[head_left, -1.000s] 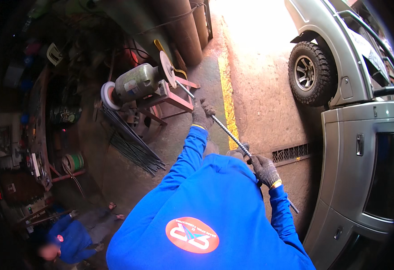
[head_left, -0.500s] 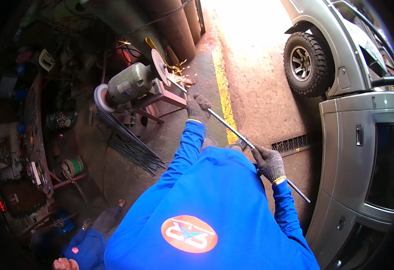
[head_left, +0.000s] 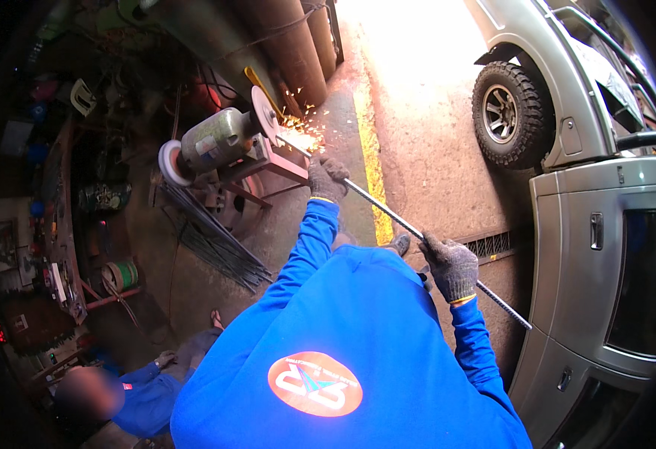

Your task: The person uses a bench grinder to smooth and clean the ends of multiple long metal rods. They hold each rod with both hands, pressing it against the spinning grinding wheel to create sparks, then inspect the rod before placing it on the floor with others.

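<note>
A long ribbed steel bar (head_left: 385, 209) slants from the bench grinder down to the right, gripped by both my gloved hands. My left hand (head_left: 327, 179), in a grey glove, is wrapped round it close to the grinder. Farther back along the bar, my right hand (head_left: 450, 268) holds it, with the free end sticking out toward the vehicle. The bar's far end touches the right wheel (head_left: 264, 114) of the green-grey bench grinder (head_left: 215, 141), and orange sparks (head_left: 301, 136) fly off there. The grinder stands on a reddish metal stand (head_left: 277, 163).
A bundle of dark bars (head_left: 219, 243) lies below the grinder. Large gas cylinders (head_left: 292, 49) stand beyond it. A silver vehicle (head_left: 605, 224) fills the right side, near a floor grate (head_left: 490, 246). Another person in blue (head_left: 144, 400) sits at lower left, near a cable spool (head_left: 120, 277).
Sparks at the wheel have grown denser. The bar's free end has shifted slightly right, and my right hand has changed a little. The other person has moved their head and arm.
</note>
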`<state>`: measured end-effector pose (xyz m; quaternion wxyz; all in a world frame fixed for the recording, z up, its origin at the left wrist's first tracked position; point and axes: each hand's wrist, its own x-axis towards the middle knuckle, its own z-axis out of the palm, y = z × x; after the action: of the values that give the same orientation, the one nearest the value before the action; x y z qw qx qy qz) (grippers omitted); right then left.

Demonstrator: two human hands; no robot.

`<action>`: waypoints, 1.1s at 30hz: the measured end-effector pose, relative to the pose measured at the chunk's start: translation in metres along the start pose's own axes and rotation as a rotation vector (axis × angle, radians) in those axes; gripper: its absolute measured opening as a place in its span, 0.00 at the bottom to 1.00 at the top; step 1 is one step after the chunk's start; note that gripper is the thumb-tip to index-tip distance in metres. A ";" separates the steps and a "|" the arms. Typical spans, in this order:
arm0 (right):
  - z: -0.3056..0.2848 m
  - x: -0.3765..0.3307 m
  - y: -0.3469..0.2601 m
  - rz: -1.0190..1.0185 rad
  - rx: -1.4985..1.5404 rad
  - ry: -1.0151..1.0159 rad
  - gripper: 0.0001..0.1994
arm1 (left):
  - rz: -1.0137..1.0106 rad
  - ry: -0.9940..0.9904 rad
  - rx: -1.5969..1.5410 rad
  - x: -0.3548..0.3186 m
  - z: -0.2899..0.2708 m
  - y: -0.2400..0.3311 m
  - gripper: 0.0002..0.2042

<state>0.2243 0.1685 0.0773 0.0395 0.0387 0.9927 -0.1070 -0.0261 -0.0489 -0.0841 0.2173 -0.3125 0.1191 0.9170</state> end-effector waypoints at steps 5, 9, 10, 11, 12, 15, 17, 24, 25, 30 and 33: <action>0.000 0.003 0.003 -0.063 -0.064 0.199 0.14 | 0.009 -0.090 -0.031 0.000 0.006 -0.001 0.21; 0.012 0.001 0.007 0.068 -0.065 0.229 0.14 | -0.024 -0.108 -0.012 0.002 0.005 -0.003 0.23; 0.013 0.003 0.007 0.148 -0.050 0.151 0.14 | -0.031 -0.100 0.018 0.002 0.005 -0.005 0.23; 0.017 0.005 0.025 0.193 0.185 -0.135 0.14 | 0.027 -0.090 0.095 0.000 0.003 -0.010 0.24; 0.010 0.012 0.037 0.237 0.413 -0.419 0.17 | 0.042 -0.028 0.131 -0.001 0.007 -0.017 0.24; 0.005 0.007 0.043 0.507 1.020 -0.760 0.23 | 0.074 0.119 0.199 -0.003 0.015 -0.030 0.25; 0.011 0.005 0.051 0.407 0.995 -0.655 0.23 | 0.101 0.125 0.209 -0.005 0.024 -0.033 0.25; 0.004 0.018 0.043 0.416 0.997 -0.666 0.22 | 0.075 0.114 0.218 0.001 0.019 -0.015 0.24; 0.008 0.019 0.044 0.409 0.999 -0.669 0.22 | 0.084 0.118 0.218 0.002 0.019 -0.013 0.24; 0.003 0.022 0.029 0.370 0.896 -0.643 0.23 | 0.089 0.122 0.156 0.007 0.006 -0.004 0.23; 0.011 0.018 0.033 0.251 0.876 -0.582 0.22 | 0.073 0.063 0.186 0.005 0.003 -0.004 0.23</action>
<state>0.2095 0.1991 0.0584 0.3053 0.1385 0.7910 -0.5118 -0.0293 -0.0428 -0.0854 0.2082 -0.3151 0.2218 0.8990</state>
